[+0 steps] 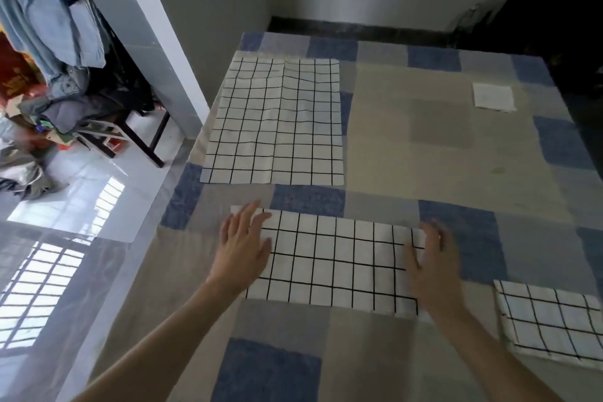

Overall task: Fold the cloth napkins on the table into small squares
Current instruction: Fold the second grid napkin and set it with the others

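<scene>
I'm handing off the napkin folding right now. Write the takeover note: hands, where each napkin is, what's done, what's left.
Left hand: open, flat on the left end of the half-folded napkin.
Right hand: open, pressing its right end; blurred.
That napkin lies as a long strip at the near edge of the patchwork table.
Unfolded napkin: spread flat, far left.
Folded grid napkin: near right edge, seemingly finished.
Small white square: far right, too small to identify.
Left: fold the strip down to a square, then fold the far napkin.
</scene>
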Demonstrator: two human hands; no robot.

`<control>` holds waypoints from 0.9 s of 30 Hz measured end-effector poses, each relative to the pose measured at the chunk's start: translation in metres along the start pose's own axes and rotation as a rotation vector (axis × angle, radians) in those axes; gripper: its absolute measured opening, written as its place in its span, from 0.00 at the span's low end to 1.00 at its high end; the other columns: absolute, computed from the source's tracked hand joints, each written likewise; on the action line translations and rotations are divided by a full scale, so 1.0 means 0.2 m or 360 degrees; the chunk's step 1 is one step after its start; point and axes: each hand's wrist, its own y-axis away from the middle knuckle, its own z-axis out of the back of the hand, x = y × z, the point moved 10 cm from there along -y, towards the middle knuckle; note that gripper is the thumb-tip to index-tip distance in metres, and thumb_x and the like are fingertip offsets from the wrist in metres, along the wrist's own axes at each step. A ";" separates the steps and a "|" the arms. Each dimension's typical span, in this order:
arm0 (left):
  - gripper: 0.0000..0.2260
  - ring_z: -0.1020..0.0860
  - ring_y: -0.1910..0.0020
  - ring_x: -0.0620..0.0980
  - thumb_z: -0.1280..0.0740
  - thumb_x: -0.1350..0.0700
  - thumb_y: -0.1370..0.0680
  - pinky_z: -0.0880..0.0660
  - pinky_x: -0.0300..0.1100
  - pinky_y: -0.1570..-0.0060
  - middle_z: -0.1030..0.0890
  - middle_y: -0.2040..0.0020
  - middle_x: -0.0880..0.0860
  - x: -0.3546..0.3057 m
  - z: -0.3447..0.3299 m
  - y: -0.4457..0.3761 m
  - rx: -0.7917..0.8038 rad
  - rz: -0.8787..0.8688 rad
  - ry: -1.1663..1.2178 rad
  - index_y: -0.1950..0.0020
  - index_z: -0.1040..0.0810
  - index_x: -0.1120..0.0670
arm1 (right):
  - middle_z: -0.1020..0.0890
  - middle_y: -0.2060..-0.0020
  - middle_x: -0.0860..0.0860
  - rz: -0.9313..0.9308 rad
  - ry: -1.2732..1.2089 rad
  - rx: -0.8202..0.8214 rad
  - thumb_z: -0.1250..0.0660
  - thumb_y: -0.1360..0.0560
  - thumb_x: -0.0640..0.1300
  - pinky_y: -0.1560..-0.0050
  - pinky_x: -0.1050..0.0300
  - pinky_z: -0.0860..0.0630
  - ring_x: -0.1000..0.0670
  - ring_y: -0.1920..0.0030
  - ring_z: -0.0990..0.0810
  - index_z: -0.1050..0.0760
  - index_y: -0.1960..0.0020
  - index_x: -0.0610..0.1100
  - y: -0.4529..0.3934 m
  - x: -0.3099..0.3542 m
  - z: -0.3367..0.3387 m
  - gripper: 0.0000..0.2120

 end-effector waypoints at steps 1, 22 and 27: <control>0.21 0.52 0.22 0.52 0.42 0.50 0.21 0.53 0.56 0.24 0.47 0.21 0.51 -0.08 -0.08 0.05 0.0100 -0.0129 -0.0047 0.28 0.38 0.47 | 0.35 0.30 0.42 0.0114 0.0053 0.0078 0.35 0.22 0.45 0.32 0.39 0.34 0.40 0.31 0.36 0.36 0.31 0.43 0.05 0.06 -0.06 0.22; 0.29 0.67 0.23 0.53 0.50 0.37 0.20 0.59 0.67 0.28 0.60 0.20 0.46 -0.07 -0.28 0.04 0.0406 -0.0189 -0.0340 0.21 0.54 0.42 | 0.48 0.22 0.47 0.0327 0.0547 0.0436 0.56 0.23 0.63 0.27 0.33 0.51 0.47 0.22 0.55 0.48 0.22 0.49 0.15 0.06 -0.31 0.33; 0.30 0.67 0.23 0.53 0.50 0.36 0.20 0.60 0.67 0.28 0.61 0.20 0.46 -0.07 -0.27 0.04 0.0381 -0.0194 -0.0340 0.21 0.54 0.42 | 0.49 0.22 0.49 0.0317 0.0550 0.0444 0.56 0.23 0.64 0.26 0.34 0.53 0.49 0.22 0.56 0.49 0.21 0.51 0.13 0.04 -0.32 0.33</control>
